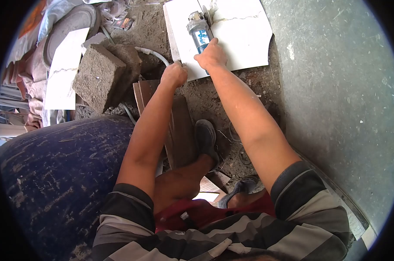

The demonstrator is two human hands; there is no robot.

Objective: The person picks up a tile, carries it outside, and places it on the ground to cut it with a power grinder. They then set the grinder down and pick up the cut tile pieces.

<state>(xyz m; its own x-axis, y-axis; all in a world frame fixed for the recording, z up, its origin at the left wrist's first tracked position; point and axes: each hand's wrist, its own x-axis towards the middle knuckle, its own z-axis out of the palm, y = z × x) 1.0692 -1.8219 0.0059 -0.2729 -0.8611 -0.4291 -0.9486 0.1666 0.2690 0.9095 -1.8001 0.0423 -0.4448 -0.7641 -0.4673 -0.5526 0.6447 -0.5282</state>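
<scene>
My right hand (213,55) is wrapped round the body of a blue angle grinder (201,37). The grinder lies over a white tile (244,41), its disc at the far end by a thin dark slit. A jagged grey crack-like vein crosses the tile to the right of the disc. My left hand (174,75) is closed at the tile's lower left corner. A grey cable (152,52) runs up to its fingers; whether the fingers grip the cable or the tile edge cannot be made out.
A rough concrete block (99,74) and a white tile offcut (64,74) lie to the left. A big scuffed dark-blue barrel (62,174) stands at lower left. Brown boards (179,130) lie beside my foot. A grey panel (336,87) fills the right side.
</scene>
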